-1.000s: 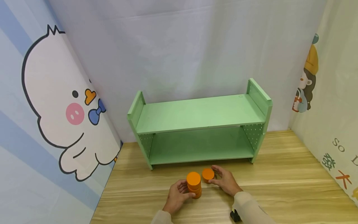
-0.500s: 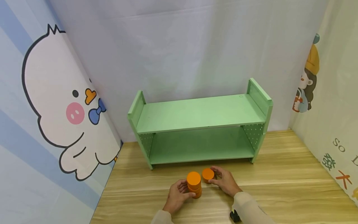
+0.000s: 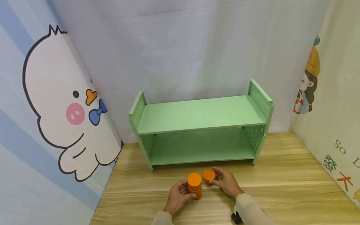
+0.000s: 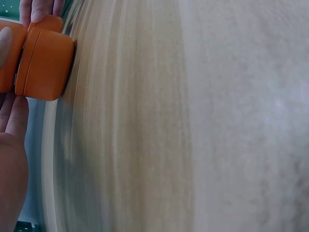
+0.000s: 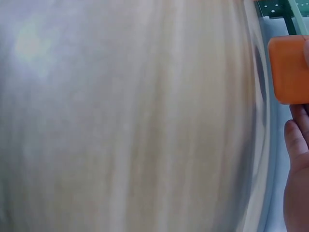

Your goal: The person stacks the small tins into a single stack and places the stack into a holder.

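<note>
Nearest: a small black item (image 3: 236, 217) at the edge of the right sleeve (image 3: 250, 207); too little shows to identify it.

Left hand (image 3: 177, 197): fingers curled around an upright stack of orange cylinders (image 3: 195, 185) on the counter (image 3: 135, 190), thumb on the near side. The two-sided hold probably keeps the upper piece from sliding off the lower.

Right hand (image 3: 227, 183): thumb and fingers hold a single orange cylinder (image 3: 209, 176) from its right, leaving its top uncovered. It sits just beside the stack, slightly farther back; the closeness presumably keeps both within easy reach.

Farther: green two-tier shelf (image 3: 202, 114), behind the cylinders, its open front toward the person; likely set back to leave working room. Beyond it, a pale grey cloth backdrop (image 3: 197, 47).
</note>
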`<control>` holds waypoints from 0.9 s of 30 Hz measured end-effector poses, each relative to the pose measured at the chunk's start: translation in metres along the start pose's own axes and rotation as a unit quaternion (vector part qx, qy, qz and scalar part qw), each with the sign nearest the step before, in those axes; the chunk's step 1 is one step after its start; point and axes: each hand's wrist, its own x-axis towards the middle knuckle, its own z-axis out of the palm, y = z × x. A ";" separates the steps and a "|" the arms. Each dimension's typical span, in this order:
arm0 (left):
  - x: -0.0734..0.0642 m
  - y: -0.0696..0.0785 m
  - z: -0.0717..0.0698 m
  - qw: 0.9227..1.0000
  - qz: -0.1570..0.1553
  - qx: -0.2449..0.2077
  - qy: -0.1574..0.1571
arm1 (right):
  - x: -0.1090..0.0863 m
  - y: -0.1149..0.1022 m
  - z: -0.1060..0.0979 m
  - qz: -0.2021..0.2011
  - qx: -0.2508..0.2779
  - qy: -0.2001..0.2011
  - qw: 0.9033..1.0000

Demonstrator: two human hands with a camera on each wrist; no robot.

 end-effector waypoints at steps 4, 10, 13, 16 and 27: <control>0.000 0.000 -0.001 1.000 -0.003 0.002 -0.001 | -0.001 -0.001 -0.002 -0.007 -0.010 -0.005 1.000; 0.000 0.001 0.000 1.000 -0.003 0.003 -0.002 | 0.000 -0.003 -0.006 -0.009 -0.021 -0.008 1.000; 0.000 0.001 0.000 1.000 -0.001 0.003 -0.002 | 0.001 -0.003 -0.007 -0.006 -0.014 -0.009 1.000; 0.000 0.002 0.000 1.000 0.002 0.004 -0.003 | 0.002 -0.004 -0.007 -0.009 -0.009 -0.010 1.000; -0.001 0.003 -0.001 1.000 0.013 0.012 -0.009 | -0.001 -0.009 -0.009 -0.036 -0.001 -0.015 0.999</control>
